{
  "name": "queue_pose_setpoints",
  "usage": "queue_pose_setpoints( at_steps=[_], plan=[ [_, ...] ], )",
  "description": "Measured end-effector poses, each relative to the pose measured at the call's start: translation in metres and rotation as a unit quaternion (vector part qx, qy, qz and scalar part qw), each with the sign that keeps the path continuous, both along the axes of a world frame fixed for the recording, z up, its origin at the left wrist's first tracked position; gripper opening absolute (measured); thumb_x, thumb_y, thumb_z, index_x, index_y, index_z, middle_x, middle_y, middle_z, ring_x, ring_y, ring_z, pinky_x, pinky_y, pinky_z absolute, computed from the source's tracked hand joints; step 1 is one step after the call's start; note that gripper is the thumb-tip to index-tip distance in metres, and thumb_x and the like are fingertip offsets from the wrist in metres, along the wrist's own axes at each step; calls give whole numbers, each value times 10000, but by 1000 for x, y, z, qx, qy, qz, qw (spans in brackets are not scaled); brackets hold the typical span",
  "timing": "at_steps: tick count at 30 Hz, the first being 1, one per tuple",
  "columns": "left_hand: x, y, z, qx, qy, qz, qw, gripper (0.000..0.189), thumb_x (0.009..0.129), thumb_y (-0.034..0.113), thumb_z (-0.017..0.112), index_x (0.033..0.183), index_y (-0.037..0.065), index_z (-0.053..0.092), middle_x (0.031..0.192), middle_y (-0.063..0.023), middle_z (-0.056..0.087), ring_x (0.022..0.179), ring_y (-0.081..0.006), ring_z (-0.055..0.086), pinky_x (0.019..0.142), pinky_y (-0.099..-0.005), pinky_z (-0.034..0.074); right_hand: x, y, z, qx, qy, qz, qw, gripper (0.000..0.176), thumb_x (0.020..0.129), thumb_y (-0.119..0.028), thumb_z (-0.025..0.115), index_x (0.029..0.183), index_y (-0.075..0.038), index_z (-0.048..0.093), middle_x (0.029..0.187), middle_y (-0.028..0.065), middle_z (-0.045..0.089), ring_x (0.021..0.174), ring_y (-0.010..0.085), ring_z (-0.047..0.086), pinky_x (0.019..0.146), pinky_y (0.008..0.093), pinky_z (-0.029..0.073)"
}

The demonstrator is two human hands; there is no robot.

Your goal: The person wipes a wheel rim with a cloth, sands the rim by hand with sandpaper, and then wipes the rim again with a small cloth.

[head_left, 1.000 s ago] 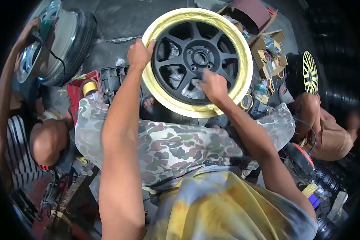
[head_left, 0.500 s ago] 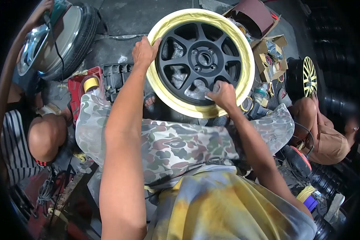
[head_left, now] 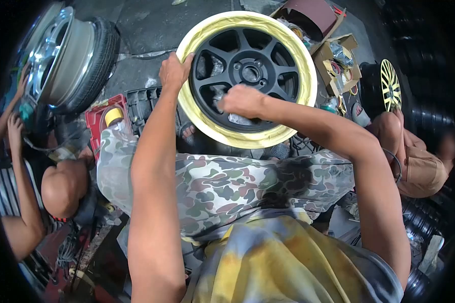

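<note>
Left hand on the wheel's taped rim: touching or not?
Touching. Head view: the left hand curls over the left edge of the yellow-taped rim on the black wheel; no gap.

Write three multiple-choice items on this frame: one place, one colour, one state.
1. Where does the left hand grip the wheel? A. its left edge B. its hub C. its bottom edge
2. What colour are the spokes? A. silver B. black C. red
3. How is the wheel's lip? A. bare metal B. under a tyre C. covered in yellowish masking
Key: 1 A, the hand clasps that edge; 2 B, every spoke is matt black; 3 C, a yellowish layer rings the lip.
</note>
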State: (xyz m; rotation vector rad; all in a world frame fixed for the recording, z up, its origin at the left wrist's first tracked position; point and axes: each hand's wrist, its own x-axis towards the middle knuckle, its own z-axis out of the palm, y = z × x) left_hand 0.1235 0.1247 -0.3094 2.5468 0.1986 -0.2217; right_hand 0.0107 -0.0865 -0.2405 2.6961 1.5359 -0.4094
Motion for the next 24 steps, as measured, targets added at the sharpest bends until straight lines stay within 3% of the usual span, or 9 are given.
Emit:
queue_pose_setpoints(
  at_steps=[2,7,11,17,19,20,21,23,24],
  plan=[
    [-3,-3,5,7,8,-6,1000,658,900,592,637,1210,12,665,1174,-269,692,1146,-440,642,984,-511,501,4,-42,-4,10,47,-171,984,219,767,-172,764,923,-49,673,872,175,714,891,343,720,768,462,571],
    [1,1,-1,11,-11,-13,1000,693,888,615,632,1199,-4,669,1166,-294,685,1148,-454,636,986,-517,493,-62,-57,-15,67,99,-523,844,344,792,-287,792,958,-15,661,939,277,691,958,440,683,843,526,546],
    [0,1,-2,29,-6,-19,999,692,899,605,633,1214,-11,640,1180,-297,678,1156,-462,633,990,-524,495,-102,-84,-33,133,84,-553,818,331,784,-262,776,987,-18,681,832,265,698,883,452,696,819,522,560],
    [8,4,12,83,30,-56,995,742,895,609,651,1260,-32,574,1238,-290,652,1181,-451,626,999,-517,497,-88,-182,19,140,35,-624,768,269,821,-267,758,925,-23,715,830,240,708,854,426,704,778,486,554],
    [14,2,36,205,72,-136,967,802,897,634,626,1321,-37,504,1297,-304,608,1222,-448,596,1012,-505,494,-96,-189,27,146,39,-607,780,279,849,-275,741,960,-21,703,814,223,705,833,396,710,771,451,547],
    [10,-1,43,248,-19,-160,955,694,920,547,644,1282,-34,535,1341,-283,577,1208,-434,597,977,-506,518,-102,-191,22,169,62,-600,780,296,865,-285,731,984,-16,695,813,214,702,822,378,707,773,442,542],
    [5,-10,60,252,-21,-161,954,694,920,547,644,1282,-34,535,1341,-283,577,1208,-434,597,977,-506,518,-106,-191,17,193,85,-592,778,314,882,-295,721,1008,-10,687,813,204,699,811,360,703,775,432,536],
    [-11,-35,89,207,-180,-237,932,533,953,447,630,1142,-52,629,1218,-297,640,1079,-428,651,924,-501,539,-112,-189,4,216,108,-609,756,338,906,-310,701,1017,8,673,823,197,694,792,340,686,769,433,526],
    [-26,-49,95,145,-120,-289,939,491,968,425,608,1058,-55,660,1138,-302,661,1027,-428,666,896,-502,546,-114,-190,-5,240,85,-596,761,350,914,-313,693,1020,19,666,816,192,695,787,333,688,767,433,525]
  ],
)
